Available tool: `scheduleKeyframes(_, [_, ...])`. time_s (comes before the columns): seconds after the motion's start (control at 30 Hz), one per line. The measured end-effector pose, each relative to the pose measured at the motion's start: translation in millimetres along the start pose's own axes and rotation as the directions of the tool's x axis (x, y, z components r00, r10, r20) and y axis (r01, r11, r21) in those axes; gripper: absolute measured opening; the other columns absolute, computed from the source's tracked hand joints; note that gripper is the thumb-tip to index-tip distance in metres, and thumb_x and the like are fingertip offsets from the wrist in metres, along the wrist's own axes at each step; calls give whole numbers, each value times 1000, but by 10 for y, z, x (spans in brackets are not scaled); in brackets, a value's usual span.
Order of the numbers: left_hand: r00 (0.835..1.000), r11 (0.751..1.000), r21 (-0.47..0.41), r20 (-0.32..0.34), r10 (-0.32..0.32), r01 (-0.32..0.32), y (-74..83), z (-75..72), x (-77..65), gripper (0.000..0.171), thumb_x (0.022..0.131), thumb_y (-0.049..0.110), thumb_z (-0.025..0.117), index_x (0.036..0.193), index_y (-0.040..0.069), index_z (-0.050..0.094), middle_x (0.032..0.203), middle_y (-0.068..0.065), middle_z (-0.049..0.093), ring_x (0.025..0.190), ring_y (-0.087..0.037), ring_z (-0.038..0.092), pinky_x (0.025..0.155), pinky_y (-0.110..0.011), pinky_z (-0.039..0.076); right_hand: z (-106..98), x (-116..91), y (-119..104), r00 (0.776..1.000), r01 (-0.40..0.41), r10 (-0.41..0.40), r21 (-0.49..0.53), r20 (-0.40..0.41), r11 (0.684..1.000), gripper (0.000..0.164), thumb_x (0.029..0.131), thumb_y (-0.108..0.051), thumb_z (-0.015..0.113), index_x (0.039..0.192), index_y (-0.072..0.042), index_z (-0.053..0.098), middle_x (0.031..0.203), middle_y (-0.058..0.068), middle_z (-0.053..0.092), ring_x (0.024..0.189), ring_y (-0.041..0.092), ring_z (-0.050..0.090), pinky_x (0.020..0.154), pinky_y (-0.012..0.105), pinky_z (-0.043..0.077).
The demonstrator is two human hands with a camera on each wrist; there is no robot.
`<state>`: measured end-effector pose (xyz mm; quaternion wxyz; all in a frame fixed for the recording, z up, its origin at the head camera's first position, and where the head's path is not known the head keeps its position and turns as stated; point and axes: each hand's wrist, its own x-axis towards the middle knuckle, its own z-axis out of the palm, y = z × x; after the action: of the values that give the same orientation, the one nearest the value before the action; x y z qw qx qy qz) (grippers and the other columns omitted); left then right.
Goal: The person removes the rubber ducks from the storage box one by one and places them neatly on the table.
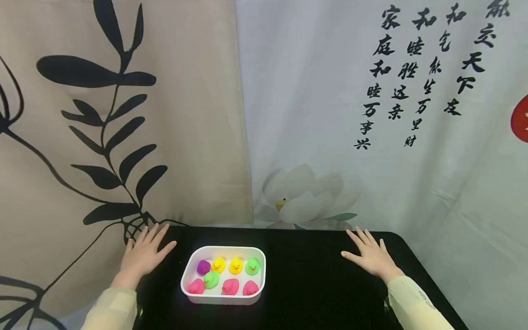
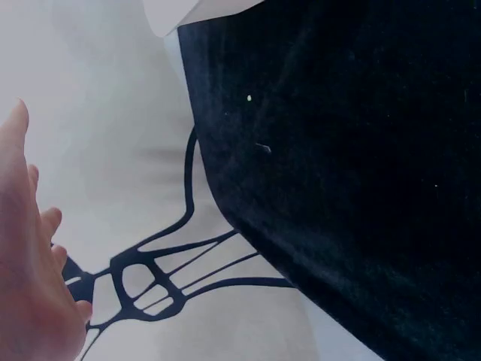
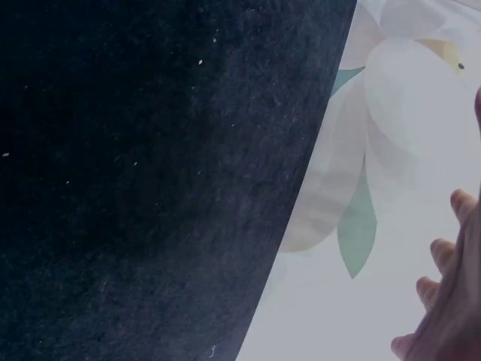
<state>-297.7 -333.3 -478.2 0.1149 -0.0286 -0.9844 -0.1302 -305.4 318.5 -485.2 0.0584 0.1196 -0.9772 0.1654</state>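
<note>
head camera faces forward, down; wrist cameras look closer; all share black table (image 1: 305, 275).

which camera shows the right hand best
The head view, because the whole right hand is in frame. The right wrist view catches only part at its right edge; the left wrist view shows none.

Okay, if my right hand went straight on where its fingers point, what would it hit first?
Your right hand would probably meet the pale backdrop beyond the table, near the printed flower; the gap between is hard to judge.
</note>
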Motion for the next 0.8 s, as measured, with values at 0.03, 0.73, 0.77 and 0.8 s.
scheduleKeyframes(0.03, [1000, 1000, -4, 2, 0, 0, 0, 3, -1, 83, 94, 67, 37, 156, 15, 18, 154, -28, 16, 140, -51, 4, 103, -72, -8, -1, 10, -10, 1000, 3, -3, 0, 2, 1000, 82, 91, -63, 51, 153, -13, 31, 158, 21, 16, 141, 50, 9, 102, 74, -3])
scheduleKeyframes(0.73, [997, 993, -114, 63, 47, -39, 177, 46, -154, 76, 96, 61, 40, 153, 11, 28, 151, -29, 27, 138, -54, 12, 100, -77, 5, 58, 134, -506, 978, 127, -141, 100, 151, 987, 81, 90, -64, 51, 154, -20, 28, 160, 13, 16, 144, 40, 12, 107, 70, 9])
scheduleKeyframes(0.77, [997, 991, -128, 63, 50, -41, 196, 59, -158, 76, 97, 61, 40, 152, 11, 28, 150, -29, 28, 137, -54, 13, 99, -77, 7, 65, 143, -543, 976, 133, -149, 106, 160, 985, 82, 90, -65, 51, 154, -20, 28, 160, 12, 17, 144, 39, 13, 107, 70, 9])
scheduleKeyframes(0.8, [996, 989, -143, 68, 51, -40, 218, 77, -164, 76, 97, 60, 41, 152, 11, 28, 150, -29, 29, 137, -54, 13, 99, -77, 8, 74, 155, -583, 973, 138, -155, 112, 169, 984, 82, 89, -67, 50, 154, -21, 28, 160, 10, 17, 144, 38, 13, 107, 69, 9])
